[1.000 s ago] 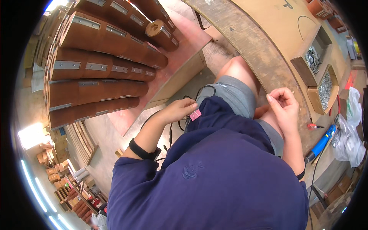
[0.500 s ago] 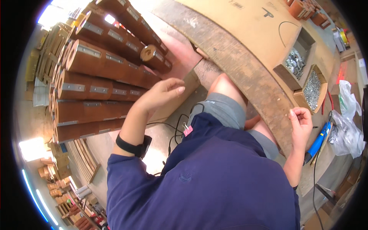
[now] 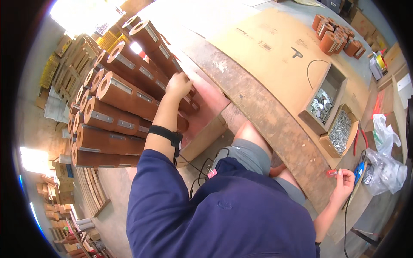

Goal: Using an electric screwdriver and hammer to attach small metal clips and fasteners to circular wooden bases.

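Note:
My left hand point(image 3: 178, 85) reaches out to a stack of long brown cylinders point(image 3: 120, 112) lying on a reddish pallet point(image 3: 206, 107), and its fingers close on one cylinder near the top of the pile. A black band sits on that wrist. My right hand point(image 3: 343, 182) rests at the edge of the wooden workbench point(image 3: 266, 116), fingers pinched on a small red object point(image 3: 331, 173), beside a blue tool point(image 3: 359, 172).
Two open cardboard boxes of small metal parts point(image 3: 331, 116) sit on a cardboard sheet point(image 3: 279, 56) on the bench. Short brown cylinders point(image 3: 337, 36) stand at the far right. Clear plastic bags point(image 3: 387, 163) lie at right. Wooden pallets point(image 3: 69, 73) are stacked at left.
My left hand rose from my lap and stretched left onto the cylinder stack. My right hand dropped from chest height to the bench edge near the blue tool.

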`<control>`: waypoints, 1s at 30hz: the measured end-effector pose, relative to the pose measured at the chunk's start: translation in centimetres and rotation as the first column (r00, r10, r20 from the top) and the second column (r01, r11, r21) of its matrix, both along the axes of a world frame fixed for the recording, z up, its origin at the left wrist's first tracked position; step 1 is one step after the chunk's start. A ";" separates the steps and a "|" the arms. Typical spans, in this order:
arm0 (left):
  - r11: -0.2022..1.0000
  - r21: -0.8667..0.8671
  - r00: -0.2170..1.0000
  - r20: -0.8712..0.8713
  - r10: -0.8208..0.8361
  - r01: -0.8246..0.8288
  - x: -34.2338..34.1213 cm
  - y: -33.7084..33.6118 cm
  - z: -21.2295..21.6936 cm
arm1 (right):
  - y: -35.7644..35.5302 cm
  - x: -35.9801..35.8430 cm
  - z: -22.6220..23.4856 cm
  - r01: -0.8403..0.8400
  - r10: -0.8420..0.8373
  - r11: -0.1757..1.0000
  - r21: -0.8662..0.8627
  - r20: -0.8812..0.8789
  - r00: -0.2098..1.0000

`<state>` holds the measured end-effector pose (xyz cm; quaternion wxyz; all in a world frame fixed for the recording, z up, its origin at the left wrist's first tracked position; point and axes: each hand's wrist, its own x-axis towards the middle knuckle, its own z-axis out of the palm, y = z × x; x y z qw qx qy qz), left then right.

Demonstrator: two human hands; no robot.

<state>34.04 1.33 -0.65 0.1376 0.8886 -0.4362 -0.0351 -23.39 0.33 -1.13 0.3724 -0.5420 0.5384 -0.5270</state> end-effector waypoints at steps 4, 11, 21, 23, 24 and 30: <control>0.992 0.055 0.983 0.151 0.104 -0.114 2.4 1.1 -4.6 | 0.0 0.4 -0.2 -0.002 0.002 1.000 -0.007 0.027 1.000; 0.998 0.013 0.966 0.254 0.054 -0.060 0.6 2.7 -6.7 | -0.5 1.8 1.5 -0.020 0.020 0.999 0.027 0.018 1.000; 0.945 -0.328 0.994 0.102 0.024 0.011 2.2 2.7 -7.8 | 1.4 -4.6 1.7 0.265 -0.263 0.964 0.024 -0.053 0.963; 0.890 -0.420 0.980 -0.008 -0.199 0.178 -2.4 2.2 -3.5 | 1.4 -5.9 0.5 0.331 -0.331 0.944 -0.006 -0.042 0.943; 0.841 -0.496 0.948 -0.099 -0.304 0.218 -4.5 2.4 -1.8 | 1.3 -6.5 0.1 0.387 -0.379 0.922 0.013 -0.180 0.908; 0.663 -0.503 0.683 -0.181 -0.708 0.555 -19.1 0.9 7.0 | 0.7 -7.4 -2.6 0.539 -0.403 0.840 -0.068 -0.743 0.534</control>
